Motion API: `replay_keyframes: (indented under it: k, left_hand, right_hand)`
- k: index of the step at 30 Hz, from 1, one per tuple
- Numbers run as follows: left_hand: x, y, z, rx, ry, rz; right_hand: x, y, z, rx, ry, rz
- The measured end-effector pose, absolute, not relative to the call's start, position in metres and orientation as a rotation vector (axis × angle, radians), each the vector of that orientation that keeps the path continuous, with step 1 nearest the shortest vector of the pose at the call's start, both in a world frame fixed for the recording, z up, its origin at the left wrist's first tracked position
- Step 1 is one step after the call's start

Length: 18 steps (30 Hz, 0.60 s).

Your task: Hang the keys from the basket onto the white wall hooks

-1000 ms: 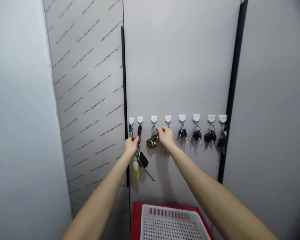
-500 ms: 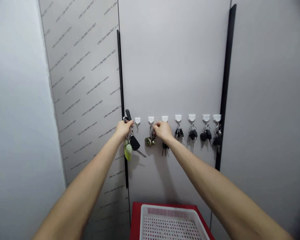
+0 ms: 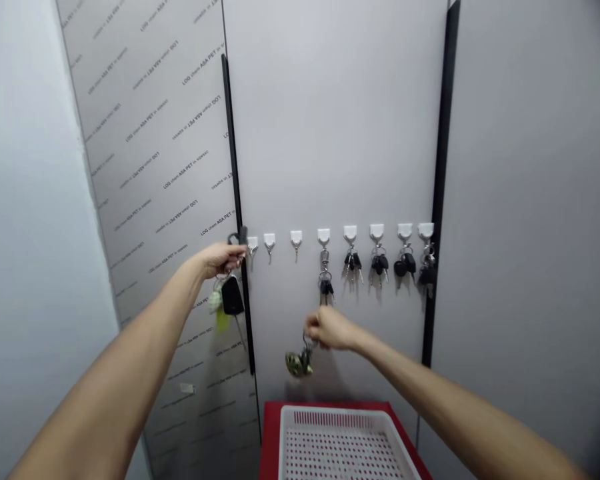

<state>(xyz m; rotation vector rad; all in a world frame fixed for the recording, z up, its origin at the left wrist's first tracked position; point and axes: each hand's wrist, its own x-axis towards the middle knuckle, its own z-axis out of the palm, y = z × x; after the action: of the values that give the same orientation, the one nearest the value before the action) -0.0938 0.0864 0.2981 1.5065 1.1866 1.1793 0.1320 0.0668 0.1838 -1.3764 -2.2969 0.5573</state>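
Head view: from my remote seat I have the left hand [image 3: 213,260] beside the black strip [image 3: 234,167] at the pale panel's [image 3: 340,133] left edge; its thumb and fingers are pinched together on a bunch with a black fob [image 3: 233,295], with a green tag [image 3: 223,320] and a pale charm [image 3: 215,300] hanging among its pieces; whether that is one bunch or more, I cannot tell.

The right hand [image 3: 333,327] is lower and nearer the middle; its thumb and fingertips pinch the ring of a bunch with a brassy charm [image 3: 294,364], which dangles clear of the hooks, above the basket [image 3: 282,433]; the exact placing of its remaining fingers is too blurred for me to tell.

As for how far things are along, I judge it partway: eight white hooks [image 3: 323,235] run in a row; the three at the left end carry no keys, and the other five do. The nearest hanging keys [image 3: 326,288] drop on a metal clasp just above the right hand; I cannot tell whether they touch it. The next four bunches [image 3: 353,261] hang towards the right edge, well apart from both hands; the basket, white and perforated, sits on a red surface [image 3: 271,433] below.
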Motion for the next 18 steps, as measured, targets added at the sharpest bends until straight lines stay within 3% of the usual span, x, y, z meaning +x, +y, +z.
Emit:
replay_keyframes:
  k: [5, 9, 12, 18]
  left_hand:
    - [-0.084, 0.08, 0.312, 1.317, 0.871, 1.383]
    - [-0.048, 0.065, 0.275, 1.48, 0.908, 1.22]
    - [-0.016, 0.055, 0.217, 1.583, 0.99, 1.104]
    - [0.021, 0.034, 0.104, 1.831, 1.157, 0.663]
  right_hand:
    - [0.144, 0.043, 0.096, -1.446, -2.458, 0.684]
    - [0.158, 0.035, 0.068, -1.547, -2.403, 0.799]
    - [0.173, 0.041, 0.095, -1.452, -2.206, 0.718]
    - [0.199, 0.058, 0.21, -1.211, -1.433, -0.052]
